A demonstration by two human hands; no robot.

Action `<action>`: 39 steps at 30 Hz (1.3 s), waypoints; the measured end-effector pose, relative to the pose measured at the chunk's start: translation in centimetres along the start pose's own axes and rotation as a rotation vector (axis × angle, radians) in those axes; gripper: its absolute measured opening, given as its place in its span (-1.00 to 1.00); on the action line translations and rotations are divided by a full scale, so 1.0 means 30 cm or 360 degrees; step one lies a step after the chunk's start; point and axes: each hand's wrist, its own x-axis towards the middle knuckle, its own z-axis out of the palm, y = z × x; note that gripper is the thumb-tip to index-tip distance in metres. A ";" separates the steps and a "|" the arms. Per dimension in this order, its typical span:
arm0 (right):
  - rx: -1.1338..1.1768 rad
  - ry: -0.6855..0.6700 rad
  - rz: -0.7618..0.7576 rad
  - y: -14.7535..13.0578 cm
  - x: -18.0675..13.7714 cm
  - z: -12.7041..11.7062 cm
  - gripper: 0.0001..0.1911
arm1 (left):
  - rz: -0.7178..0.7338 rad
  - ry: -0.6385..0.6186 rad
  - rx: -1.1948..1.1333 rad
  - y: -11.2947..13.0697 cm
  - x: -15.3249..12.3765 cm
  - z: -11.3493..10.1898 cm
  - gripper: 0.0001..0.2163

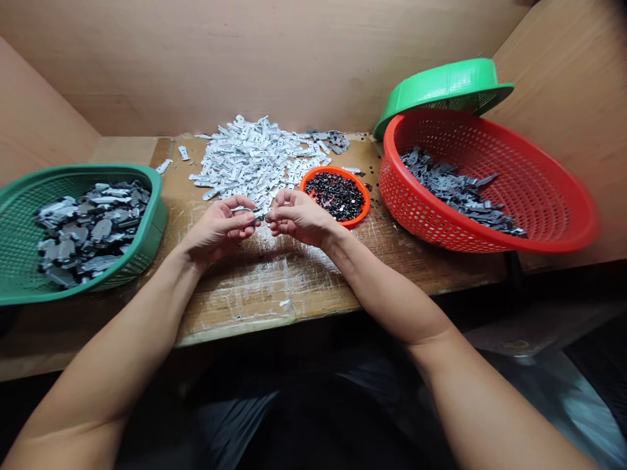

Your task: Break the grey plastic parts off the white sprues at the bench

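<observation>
Head view, both hands (223, 225) (298, 217) pinching small grey part (258, 213)

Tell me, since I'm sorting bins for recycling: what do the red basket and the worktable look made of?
Red basket: apparently moulded plastic, glossy rim, perforated mesh wall. Worktable: looks like wood or plywood, visible grain, with a shiny scuffed layer, possibly clear tape, over its middle.

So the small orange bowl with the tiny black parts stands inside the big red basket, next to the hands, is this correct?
Not quite. The head view shows the small orange bowl standing on the wooden table, just left of the big red basket, not inside it. The rest holds: it contains tiny black parts and sits right beside the right hand, with the left hand close by.
</observation>
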 end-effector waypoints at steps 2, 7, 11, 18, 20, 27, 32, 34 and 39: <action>-0.0018 -0.0022 -0.0029 0.002 0.003 -0.007 -0.47 | 0.0011 0.0010 0.0011 -0.002 0.003 0.000 -0.48; -0.0127 -0.0014 -0.0031 -0.002 0.002 -0.020 -0.49 | 0.0046 0.0026 0.0057 -0.010 0.010 0.002 -0.47; -0.0210 -0.0074 -0.0083 0.001 0.002 -0.019 -0.52 | 0.0089 0.0035 0.0054 -0.011 0.009 0.009 -0.47; -0.0777 0.0036 -0.0667 0.040 0.035 -0.030 -0.61 | 0.0092 0.0042 0.0031 -0.009 0.007 0.006 -0.50; -0.0944 0.0181 -0.0935 0.052 0.038 -0.028 -0.74 | 0.0094 0.0066 -0.0003 -0.005 0.005 0.004 -0.51; -0.1288 0.0332 -0.1391 0.112 0.025 -0.011 -0.82 | 0.0164 0.0089 -0.0121 0.015 -0.002 -0.001 -0.52; -0.1726 0.0309 -0.1634 0.135 0.036 -0.037 -0.80 | 0.0179 0.0119 -0.0112 0.031 -0.010 0.001 -0.51; -0.1821 0.0270 -0.1679 0.138 0.041 -0.045 -0.80 | 0.0176 0.0119 -0.0108 0.034 -0.011 0.001 -0.51; -0.1746 0.0330 -0.1360 0.120 0.015 -0.013 -0.89 | 0.0188 0.0113 -0.0097 0.034 -0.007 -0.006 -0.47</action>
